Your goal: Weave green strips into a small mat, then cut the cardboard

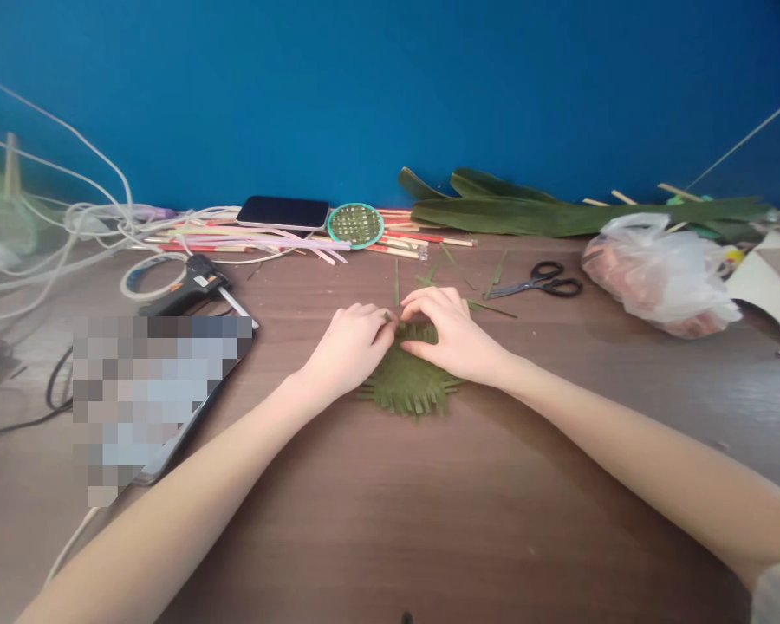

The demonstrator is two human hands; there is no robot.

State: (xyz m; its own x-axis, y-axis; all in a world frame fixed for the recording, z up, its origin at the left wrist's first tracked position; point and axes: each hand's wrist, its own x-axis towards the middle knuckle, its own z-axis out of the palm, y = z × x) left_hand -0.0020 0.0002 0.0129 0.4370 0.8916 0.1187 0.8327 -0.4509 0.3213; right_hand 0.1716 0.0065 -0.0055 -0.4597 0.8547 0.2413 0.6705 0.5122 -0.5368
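A small green mat woven from leaf strips (408,387) lies flat in the middle of the brown table (390,520). My left hand (351,345) rests on the mat's far left edge, fingers curled and pinching a strip end. My right hand (451,334) lies over the mat's far right part, fingertips pressed down and closed on the weave. The two hands nearly touch at their fingertips. The strips under the fingers are hidden.
Black scissors (546,281) lie right of the hands beside loose leaf slivers. Long green leaves (559,215) and a plastic bag (659,273) sit at the back right. A round woven disc (355,225), phone (283,212), sticks, glue gun (188,284), tape ring and cables fill the back left.
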